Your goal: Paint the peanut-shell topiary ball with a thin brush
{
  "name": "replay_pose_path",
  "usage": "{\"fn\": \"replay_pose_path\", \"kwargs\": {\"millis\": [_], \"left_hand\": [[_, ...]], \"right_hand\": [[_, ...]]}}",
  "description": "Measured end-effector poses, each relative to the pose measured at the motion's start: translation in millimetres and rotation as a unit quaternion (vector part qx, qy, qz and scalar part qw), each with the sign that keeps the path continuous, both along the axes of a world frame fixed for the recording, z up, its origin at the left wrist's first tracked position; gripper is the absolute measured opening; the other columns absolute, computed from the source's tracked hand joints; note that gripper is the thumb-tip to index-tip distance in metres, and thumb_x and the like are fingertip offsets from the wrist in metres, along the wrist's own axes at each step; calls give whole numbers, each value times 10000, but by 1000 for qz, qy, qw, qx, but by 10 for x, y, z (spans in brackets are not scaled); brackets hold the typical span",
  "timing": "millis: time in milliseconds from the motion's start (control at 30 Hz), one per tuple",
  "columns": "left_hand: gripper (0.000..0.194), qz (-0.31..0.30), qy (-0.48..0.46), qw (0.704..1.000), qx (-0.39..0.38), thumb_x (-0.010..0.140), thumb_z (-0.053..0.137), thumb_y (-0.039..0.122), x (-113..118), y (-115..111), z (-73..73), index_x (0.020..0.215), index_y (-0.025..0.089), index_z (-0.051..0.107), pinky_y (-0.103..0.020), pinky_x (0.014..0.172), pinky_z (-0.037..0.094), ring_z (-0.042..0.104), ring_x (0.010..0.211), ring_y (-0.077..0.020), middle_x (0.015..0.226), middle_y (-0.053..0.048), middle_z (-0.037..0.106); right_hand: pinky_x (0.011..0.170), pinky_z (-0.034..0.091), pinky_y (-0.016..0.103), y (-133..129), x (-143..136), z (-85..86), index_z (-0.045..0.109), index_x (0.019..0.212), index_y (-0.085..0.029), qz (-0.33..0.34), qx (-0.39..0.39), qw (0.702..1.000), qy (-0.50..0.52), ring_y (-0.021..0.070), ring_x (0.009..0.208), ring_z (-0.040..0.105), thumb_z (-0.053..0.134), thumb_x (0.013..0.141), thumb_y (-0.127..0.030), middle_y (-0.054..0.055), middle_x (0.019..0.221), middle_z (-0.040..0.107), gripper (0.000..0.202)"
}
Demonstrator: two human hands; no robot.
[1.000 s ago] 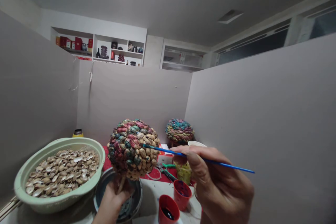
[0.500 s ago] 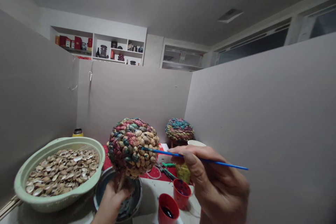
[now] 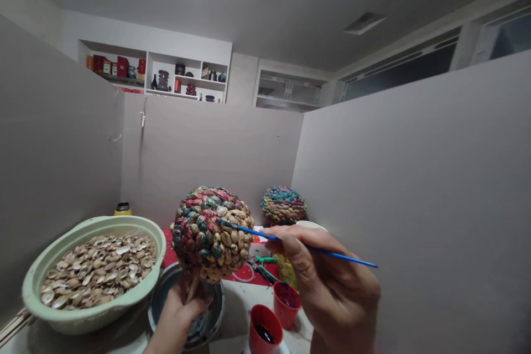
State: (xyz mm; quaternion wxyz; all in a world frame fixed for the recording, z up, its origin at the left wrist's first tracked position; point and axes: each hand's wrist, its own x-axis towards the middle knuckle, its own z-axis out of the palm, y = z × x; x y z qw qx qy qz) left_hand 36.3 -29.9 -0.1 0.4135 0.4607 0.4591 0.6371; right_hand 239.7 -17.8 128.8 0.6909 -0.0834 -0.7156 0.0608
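Note:
My left hand (image 3: 181, 310) is closed round the short stick under a ball covered in peanut shells (image 3: 213, 232), holding it up over a dark bowl (image 3: 215, 310). The ball's left and top shells are painted red, green and dark blue; those at the lower right are bare tan. My right hand (image 3: 327, 282) pinches a thin blue paintbrush (image 3: 298, 244), its dark tip touching the shells near the ball's middle. Below stand two red cups, one with dark liquid (image 3: 265, 329) and another with paint-stained walls (image 3: 286, 304).
A green basin (image 3: 33, 293) full of shells stands at the left, a yellow-bodied jar (image 3: 123, 209) behind it. Further back is a second painted ball (image 3: 284, 204). Green-handled pliers (image 3: 265, 268) lie on red cloth. Grey partitions (image 3: 215, 149) enclose the table.
My right hand has moved left, and the brush tip has shifted slightly left and up on the ball. The ball has turned or shifted a little; my left hand still holds its stick.

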Motion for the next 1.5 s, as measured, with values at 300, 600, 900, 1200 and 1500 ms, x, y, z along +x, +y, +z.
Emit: {"fn": "replay_pose_path", "kwargs": {"millis": [300, 600, 900, 1200, 1500], "left_hand": [[268, -18, 33, 999, 0, 701, 668, 450, -48, 48, -38, 709, 219, 533, -337, 627, 327, 391, 654, -171, 641, 51, 459], [251, -20, 10, 1000, 3, 664, 693, 406, -12, 36, -27, 723, 214, 543, -326, 610, 321, 372, 639, -159, 634, 60, 452], [247, -26, 30, 999, -1, 656, 683, 418, -29, 31, -2, 669, 222, 533, -333, 615, 316, 375, 620, -160, 608, 56, 453], [268, -13, 33, 999, -18, 691, 689, 451, -10, -3, 11, 670, 223, 549, -328, 637, 323, 399, 643, -170, 610, 54, 476], [256, -26, 36, 999, 4, 701, 673, 445, -49, 60, -49, 686, 227, 539, -329, 608, 328, 399, 600, -163, 598, 60, 458]], "right_hand": [[711, 666, 274, -32, -45, -15, 751, 1029, -251, 11, -5, 999, 38, 151, 818, 750, 658, 929, -52, 8, 934, 793, 241], [795, 640, 228, -16, -8, 28, 720, 1043, -252, -13, 16, 999, -33, 126, 880, 761, 634, 945, -54, -11, 964, 788, 237], [802, 647, 238, -35, 72, -5, 727, 1077, -268, 1, -3, 1000, -22, 123, 878, 756, 631, 953, -59, -16, 1005, 782, 261], [823, 645, 246, -25, -3, 18, 711, 1054, -250, -5, 14, 999, -39, 130, 906, 761, 633, 949, -55, -12, 978, 787, 235], [783, 650, 232, -63, 100, 23, 723, 1067, -266, -3, 4, 1000, -31, 121, 852, 758, 628, 951, -54, -17, 971, 781, 260]]}}
